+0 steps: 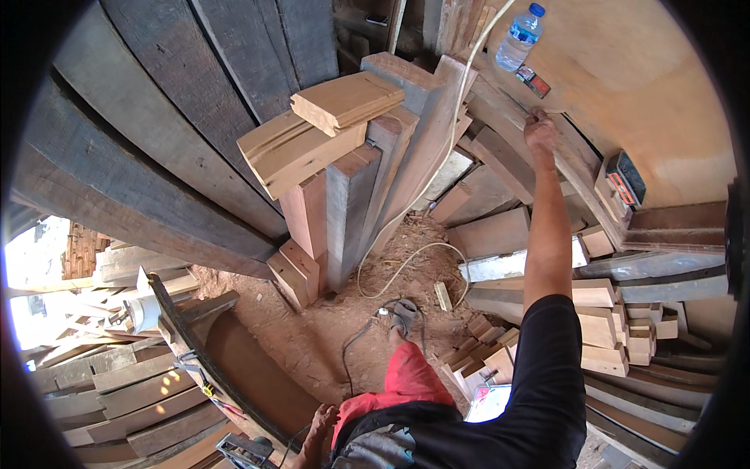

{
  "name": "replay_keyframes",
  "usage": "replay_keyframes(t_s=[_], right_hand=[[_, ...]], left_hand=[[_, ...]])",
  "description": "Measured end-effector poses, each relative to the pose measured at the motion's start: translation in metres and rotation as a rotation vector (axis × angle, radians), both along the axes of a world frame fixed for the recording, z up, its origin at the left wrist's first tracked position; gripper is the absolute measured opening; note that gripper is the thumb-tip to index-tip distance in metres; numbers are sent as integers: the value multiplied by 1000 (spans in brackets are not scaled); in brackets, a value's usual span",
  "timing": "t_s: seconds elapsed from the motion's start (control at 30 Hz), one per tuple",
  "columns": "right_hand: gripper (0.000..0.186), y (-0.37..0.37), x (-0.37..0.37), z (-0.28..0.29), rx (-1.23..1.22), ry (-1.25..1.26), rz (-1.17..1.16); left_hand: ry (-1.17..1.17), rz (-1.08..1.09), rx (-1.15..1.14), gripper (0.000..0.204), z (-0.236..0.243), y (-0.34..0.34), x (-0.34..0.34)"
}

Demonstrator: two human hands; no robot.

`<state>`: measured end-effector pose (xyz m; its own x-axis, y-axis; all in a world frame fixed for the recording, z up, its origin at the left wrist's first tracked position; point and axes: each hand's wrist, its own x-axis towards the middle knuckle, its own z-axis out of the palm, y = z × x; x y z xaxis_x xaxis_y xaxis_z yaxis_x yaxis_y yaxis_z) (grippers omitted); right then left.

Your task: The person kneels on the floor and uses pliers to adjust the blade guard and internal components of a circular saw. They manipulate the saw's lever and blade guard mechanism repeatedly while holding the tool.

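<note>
Stacked timber crowds the dirt floor (312, 328) as the right hand (539, 129) stretches up, fingers curled onto a leaning plank (508, 105) just below the water bottle (519, 35); steady footing helps, while the left hand (319, 426) rests low, fingers loosely apart.

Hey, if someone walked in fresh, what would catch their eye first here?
Probably the pale planks stacked on upright timber posts at the centre. Next, the right hand stretched up to a wooden bench edge, with a water bottle lying just above it. The left hand rests low by a curved board.
</note>
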<state>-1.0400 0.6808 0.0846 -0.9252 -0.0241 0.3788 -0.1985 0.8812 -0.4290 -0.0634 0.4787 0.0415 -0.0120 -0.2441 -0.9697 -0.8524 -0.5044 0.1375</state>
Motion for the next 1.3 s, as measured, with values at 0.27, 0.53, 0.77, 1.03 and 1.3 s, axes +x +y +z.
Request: replay_keyframes(t_s=[0.27, 0.53, 0.77, 1.03, 1.3], right_hand=[[18, -4, -8, 1, 95, 29, 85], [20, -9, -22, 2, 427, -70, 64], [30, -19, 6, 26, 488, -72, 41], [19, -12, 186, -23, 41, -86, 136], [25, -34, 521, -112, -376, -800, 562]], left_hand=[[82, 62, -51, 45, 14, -4, -23], [30, 19, -84, 43, 10, -11, -19], [37, 16, -98, 43, -18, -13, 9], [243, -152, -122, 44, -31, 9, -4], [537, -416, -428, 41, 30, 5, -59]])
